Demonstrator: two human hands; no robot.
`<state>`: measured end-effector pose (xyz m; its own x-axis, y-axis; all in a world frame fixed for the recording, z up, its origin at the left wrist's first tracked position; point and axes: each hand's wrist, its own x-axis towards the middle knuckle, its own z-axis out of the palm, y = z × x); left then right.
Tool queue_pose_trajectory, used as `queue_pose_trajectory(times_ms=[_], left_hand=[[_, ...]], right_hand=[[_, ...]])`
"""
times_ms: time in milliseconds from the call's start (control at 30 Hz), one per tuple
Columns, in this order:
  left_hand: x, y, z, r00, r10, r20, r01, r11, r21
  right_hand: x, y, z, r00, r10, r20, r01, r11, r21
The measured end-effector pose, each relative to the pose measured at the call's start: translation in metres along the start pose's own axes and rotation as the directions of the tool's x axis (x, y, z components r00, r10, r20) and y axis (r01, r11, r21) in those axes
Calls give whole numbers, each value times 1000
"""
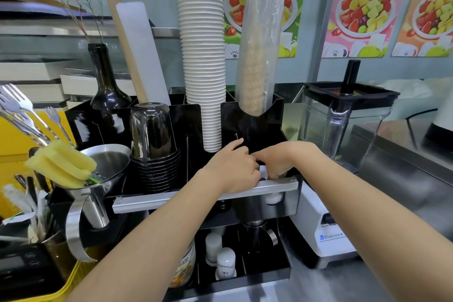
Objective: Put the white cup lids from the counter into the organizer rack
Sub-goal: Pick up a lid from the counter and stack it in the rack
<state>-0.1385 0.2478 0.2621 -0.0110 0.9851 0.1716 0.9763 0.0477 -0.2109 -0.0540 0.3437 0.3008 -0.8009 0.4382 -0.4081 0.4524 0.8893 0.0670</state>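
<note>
The black organizer rack (255, 115) stands in the middle, with a silver bar (171, 200) across its front. Both my hands reach into its right front compartment, just behind that bar. My left hand (232, 169) curls over the slot with its index finger stretched out. My right hand (279, 160) presses down beside it, fingers bent. A bit of white, apparently the cup lids (263, 171), shows between the two hands; most of it is hidden. More white (273, 198) shows through the rack's front under the bar.
A tall stack of white paper cups (203, 56) and a sleeve of wrapped cones (259, 51) rise from the rack's back. Black cups (154, 144) stand at left, a dark bottle (105, 86) behind them. A blender (343, 125) sits at right, a steel funnel (107, 169) at left.
</note>
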Motion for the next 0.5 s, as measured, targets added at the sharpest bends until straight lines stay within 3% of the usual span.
queue_pose_trajectory(times_ms=[233, 367, 433, 500], left_hand=[[0, 2, -3, 1000, -12, 19, 12, 1000, -20], [-6, 3, 1, 994, -18, -112, 12, 999, -53], [-14, 5, -1, 980, -33, -196, 16, 996, -84], [-31, 7, -5, 953, -87, -289, 49, 990, -135]], right_hand=[[3, 1, 4, 1000, -3, -25, 3, 1000, 7], [-8, 3, 5, 997, -18, -80, 24, 996, 80], [-19, 7, 5, 983, -25, -183, 52, 988, 142], [-33, 10, 12, 917, -18, -398, 102, 976, 192]])
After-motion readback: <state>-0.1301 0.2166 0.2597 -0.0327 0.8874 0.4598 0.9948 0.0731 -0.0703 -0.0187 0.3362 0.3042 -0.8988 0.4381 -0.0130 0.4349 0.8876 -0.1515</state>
